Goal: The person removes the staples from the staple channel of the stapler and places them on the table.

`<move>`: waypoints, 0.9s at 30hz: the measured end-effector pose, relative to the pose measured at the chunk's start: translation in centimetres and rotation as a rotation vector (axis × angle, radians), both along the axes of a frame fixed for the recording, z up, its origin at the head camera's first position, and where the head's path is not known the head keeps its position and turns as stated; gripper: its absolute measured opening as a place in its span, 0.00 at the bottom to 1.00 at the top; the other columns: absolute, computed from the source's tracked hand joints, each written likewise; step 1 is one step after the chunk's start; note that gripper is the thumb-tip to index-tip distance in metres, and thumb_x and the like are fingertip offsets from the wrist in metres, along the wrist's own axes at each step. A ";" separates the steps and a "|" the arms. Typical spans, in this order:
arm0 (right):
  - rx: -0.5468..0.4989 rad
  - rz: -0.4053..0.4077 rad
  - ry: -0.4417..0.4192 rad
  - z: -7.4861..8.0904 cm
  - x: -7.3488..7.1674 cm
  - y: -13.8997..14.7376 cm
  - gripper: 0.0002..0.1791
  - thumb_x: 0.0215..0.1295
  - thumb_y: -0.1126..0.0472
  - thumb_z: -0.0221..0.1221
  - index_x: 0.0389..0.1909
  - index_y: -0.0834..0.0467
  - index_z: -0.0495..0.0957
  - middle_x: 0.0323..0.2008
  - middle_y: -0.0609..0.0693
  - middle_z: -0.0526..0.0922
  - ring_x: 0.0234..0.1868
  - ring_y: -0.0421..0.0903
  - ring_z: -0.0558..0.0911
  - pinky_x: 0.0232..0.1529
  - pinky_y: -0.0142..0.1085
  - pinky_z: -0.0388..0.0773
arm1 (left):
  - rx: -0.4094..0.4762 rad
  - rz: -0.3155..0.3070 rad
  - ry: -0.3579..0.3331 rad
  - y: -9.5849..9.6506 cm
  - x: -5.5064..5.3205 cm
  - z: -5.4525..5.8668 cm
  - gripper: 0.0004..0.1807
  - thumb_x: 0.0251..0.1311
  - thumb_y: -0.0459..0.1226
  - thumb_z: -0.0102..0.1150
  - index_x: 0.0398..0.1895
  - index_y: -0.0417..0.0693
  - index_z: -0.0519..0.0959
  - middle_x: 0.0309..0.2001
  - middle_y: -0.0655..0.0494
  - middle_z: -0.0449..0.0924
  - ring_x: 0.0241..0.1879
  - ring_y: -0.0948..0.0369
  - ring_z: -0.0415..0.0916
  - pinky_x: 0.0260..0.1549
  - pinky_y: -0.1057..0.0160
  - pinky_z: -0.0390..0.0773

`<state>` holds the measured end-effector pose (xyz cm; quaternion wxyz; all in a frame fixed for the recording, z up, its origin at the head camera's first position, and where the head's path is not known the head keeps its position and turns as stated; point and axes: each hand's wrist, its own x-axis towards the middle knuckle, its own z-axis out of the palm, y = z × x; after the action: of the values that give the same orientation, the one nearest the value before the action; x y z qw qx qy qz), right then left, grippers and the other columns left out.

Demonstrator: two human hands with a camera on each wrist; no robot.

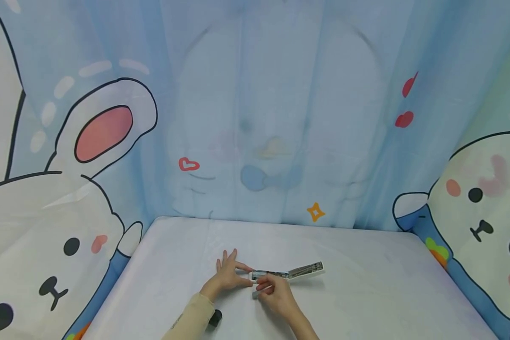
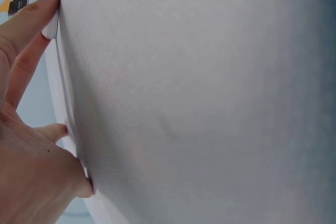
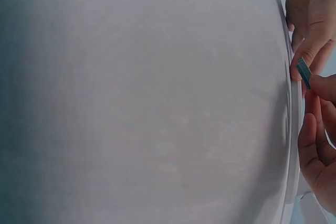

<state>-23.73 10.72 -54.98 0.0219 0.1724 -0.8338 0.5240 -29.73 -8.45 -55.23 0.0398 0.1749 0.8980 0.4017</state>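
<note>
Case: a narrow, white hinged case [image 1: 288,275] is lying opened out near the middle of the desk [image 1: 373,278], its patterned lid [image 1: 307,270] angling off to the right; exact contents are too small to tell.
Left grip: the left grip [image 1: 228,276] is bracketing the case's left end between thumb and index finger, apparently steadying it; the other fingers are spreading away from the case.
Right grip: the right grip [image 1: 277,294] is pinching a small grey block [image 1: 255,295] between thumb and fingertips, just on the near side of the case.
Block: one end is projecting past the fingertips; the right wrist view is showing it with a bluish-green tint, close to the left fingers.
Black object: a small black object [image 1: 215,318] is sitting beside the cream sleeve [image 1: 193,317], partly hidden; kind not certain.
Backdrop: a blue printed curtain [image 1: 280,94] is hanging beyond the desk.
Step in hand: judging by the pose, the person is managing the block at the open case, one side bracing, the other handling.
Next move: seems to be calling for a steady case, a light pinch, and careful lining-up of the block wherever it is going.
</note>
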 end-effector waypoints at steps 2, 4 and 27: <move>-0.003 0.011 -0.007 -0.1 0.1 0.0 0.15 0.47 0.81 0.62 0.39 0.70 0.80 0.31 0.57 0.86 0.29 0.47 0.84 0.31 0.30 0.81 | -0.008 0.004 -0.002 0.0 0.0 0.0 0.15 0.45 0.41 0.78 0.38 0.50 0.89 0.74 0.28 0.47 0.73 0.29 0.30 0.65 0.29 0.30; -0.004 0.017 -0.017 -0.3 0.3 0.1 0.15 0.46 0.81 0.61 0.38 0.71 0.79 0.31 0.57 0.86 0.28 0.48 0.84 0.30 0.30 0.80 | -0.013 0.006 -0.003 0.0 0.0 -0.1 0.15 0.44 0.41 0.78 0.38 0.51 0.89 0.74 0.28 0.48 0.73 0.29 0.30 0.65 0.29 0.30; 0.144 -0.054 -0.042 0.8 -0.3 0.3 0.14 0.47 0.76 0.66 0.38 0.67 0.80 0.30 0.51 0.84 0.30 0.43 0.82 0.32 0.33 0.80 | -0.002 0.001 -0.009 0.1 -0.2 0.2 0.15 0.44 0.40 0.78 0.38 0.50 0.89 0.74 0.27 0.47 0.73 0.29 0.29 0.65 0.29 0.29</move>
<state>-24.05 11.06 -54.21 0.0059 0.1399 -0.8740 0.4653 -29.93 -8.35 -55.01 0.0440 0.1726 0.8983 0.4016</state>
